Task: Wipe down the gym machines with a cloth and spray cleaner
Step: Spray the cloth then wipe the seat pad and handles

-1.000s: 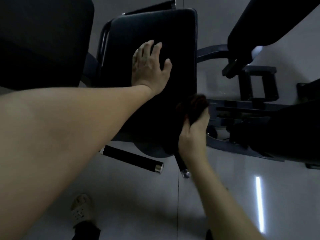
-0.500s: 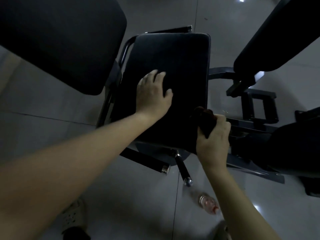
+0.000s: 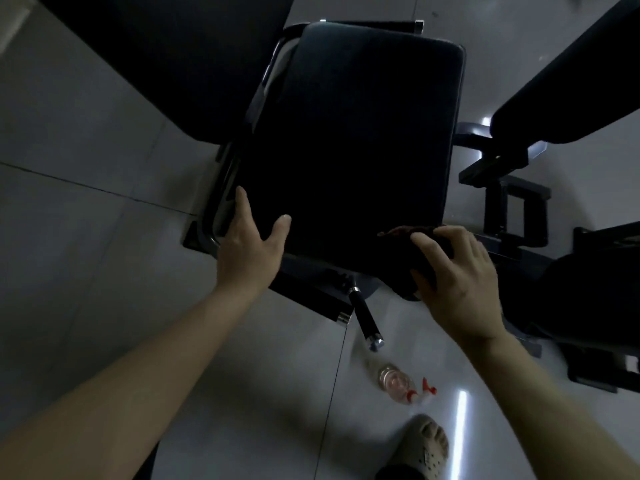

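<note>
Your black rectangular padded seat (image 3: 346,143) runs lengthwise from the near edge by your hands to the far edge at frame top, leaning a bit right. The dark bunched cloth (image 3: 401,237) sits on the seat's near-right corner. Your right hand (image 3: 457,282) is on it w/ fingers curled round it, gripping. Left hand (image 3: 249,251) is at the near-left corner, fingers straight and spread, thumb on the padding, holding nothing.

Vs half a sec ago: left hand was flat mid-seat and is now back at the corner. Right hand + cloth slid from the right edge to the near corner.

The clear spray bottle w/ red trigger (image 3: 398,381) lies on its side on the grey tiled floor (image 3: 86,237), trigger end to the right, just beyond your beige clog (image 3: 424,445). A black chrome-tipped handle bar (image 3: 367,320) sticks out under the near edge, between your arms. Other black pads flank the seat: upper left (image 3: 173,46) and right (image 3: 571,81).
</note>
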{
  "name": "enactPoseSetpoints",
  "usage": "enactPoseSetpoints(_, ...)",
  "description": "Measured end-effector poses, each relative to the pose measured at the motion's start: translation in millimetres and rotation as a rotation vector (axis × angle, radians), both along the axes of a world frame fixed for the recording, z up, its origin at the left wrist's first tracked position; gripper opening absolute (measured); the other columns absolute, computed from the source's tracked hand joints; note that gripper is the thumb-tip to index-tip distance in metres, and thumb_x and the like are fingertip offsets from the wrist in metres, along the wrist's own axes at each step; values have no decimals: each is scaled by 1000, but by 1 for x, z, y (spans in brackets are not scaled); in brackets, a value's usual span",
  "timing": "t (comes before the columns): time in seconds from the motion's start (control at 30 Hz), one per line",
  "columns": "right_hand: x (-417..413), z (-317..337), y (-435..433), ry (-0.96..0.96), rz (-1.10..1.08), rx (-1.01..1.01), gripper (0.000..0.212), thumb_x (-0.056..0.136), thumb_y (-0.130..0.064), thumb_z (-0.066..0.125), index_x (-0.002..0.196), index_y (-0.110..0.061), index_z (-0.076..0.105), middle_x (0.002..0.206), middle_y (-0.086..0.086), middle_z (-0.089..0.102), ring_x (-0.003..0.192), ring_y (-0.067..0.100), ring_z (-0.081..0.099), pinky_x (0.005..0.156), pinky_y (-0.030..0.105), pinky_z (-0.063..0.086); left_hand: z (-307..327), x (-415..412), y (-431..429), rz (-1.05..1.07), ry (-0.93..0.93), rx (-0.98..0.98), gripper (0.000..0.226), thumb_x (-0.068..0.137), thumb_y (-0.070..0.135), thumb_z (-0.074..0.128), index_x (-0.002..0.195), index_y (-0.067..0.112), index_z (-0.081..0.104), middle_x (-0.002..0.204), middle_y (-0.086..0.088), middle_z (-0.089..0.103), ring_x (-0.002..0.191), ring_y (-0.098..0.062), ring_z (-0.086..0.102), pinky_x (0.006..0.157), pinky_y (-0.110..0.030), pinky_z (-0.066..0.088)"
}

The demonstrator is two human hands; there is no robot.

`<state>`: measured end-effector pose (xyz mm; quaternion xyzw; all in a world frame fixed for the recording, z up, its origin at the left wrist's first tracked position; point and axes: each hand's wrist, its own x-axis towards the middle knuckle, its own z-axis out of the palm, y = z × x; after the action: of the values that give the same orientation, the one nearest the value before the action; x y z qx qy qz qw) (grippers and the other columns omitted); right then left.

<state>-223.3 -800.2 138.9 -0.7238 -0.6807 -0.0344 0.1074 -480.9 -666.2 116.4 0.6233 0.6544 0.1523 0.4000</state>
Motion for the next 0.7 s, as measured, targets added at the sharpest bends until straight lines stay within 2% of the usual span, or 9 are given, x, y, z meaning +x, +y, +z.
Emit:
enactPoseSetpoints(0.1,7,-4,19,-186,154,-43,40,103,-42,43,131,-15,52,127,17,47,107,37,49,94,48,38,-1,-2,-2,-9,-72,-44,86,102,53,51,165,23,1,171,-1,14,155,-19,19,119,-35,25)
enactPoseSetpoints(0.2,-10,-7,53,-376,316,-170,61,92,-35,65,147,-20,42,145,21,43,124,40,44,115,58,27,-3,-7,3,-31,-84,-52,86,101,50,54,165,21,4,170,-1,17,155,-18,20,117,-28,23)
enactPoseSetpoints(0.27,-38,-8,81,-460,364,-239,77,88,-30,66,155,-20,29,156,20,32,132,41,39,120,62,16,-4,-10,5,-66,-58,-24,85,102,47,54,165,18,5,169,-4,22,154,-19,24,112,-22,22)
enactPoseSetpoints(0.37,-82,-11,113,-460,417,-219,70,93,-26,49,158,-18,23,161,19,23,137,40,35,121,60,15,-6,-10,0,-38,-59,-10,77,105,37,51,165,20,6,166,-3,29,148,-15,33,104,-14,24)
enactPoseSetpoints(0.47,-69,-11,98,-395,405,-255,71,93,-23,45,159,-15,21,163,18,21,145,39,28,122,56,19,-2,-11,1,5,-114,-42,72,105,23,48,165,22,7,125,12,58,93,0,57,73,4,35)
enactPoseSetpoints(0.5,-51,-9,82,-376,385,-278,74,93,-23,51,160,-14,20,164,17,19,148,38,25,122,55,19,0,-13,2,17,-123,-62,72,105,20,48,165,23,8,104,17,58,73,-2,53,61,1,38)
enactPoseSetpoints(0.57,-9,-2,48,-350,329,-296,83,90,-22,64,159,-12,19,165,19,17,151,37,21,122,55,20,0,-14,3,25,-132,-77,73,103,16,47,165,25,9,83,17,49,63,-2,46,55,-3,42)
enactPoseSetpoints(0.63,19,6,30,-337,289,-316,86,88,-19,70,157,-7,20,163,22,20,151,38,22,121,56,23,1,-14,2,22,-156,-88,74,102,13,46,164,28,9,88,18,51,61,0,46,56,-5,44)
enactPoseSetpoints(0.7,14,6,41,-347,315,-339,85,87,-19,70,156,-3,22,162,25,21,149,41,23,120,57,25,-4,-17,2,32,-226,-123,75,101,13,44,164,35,9,131,8,59,73,6,58,63,-7,46)
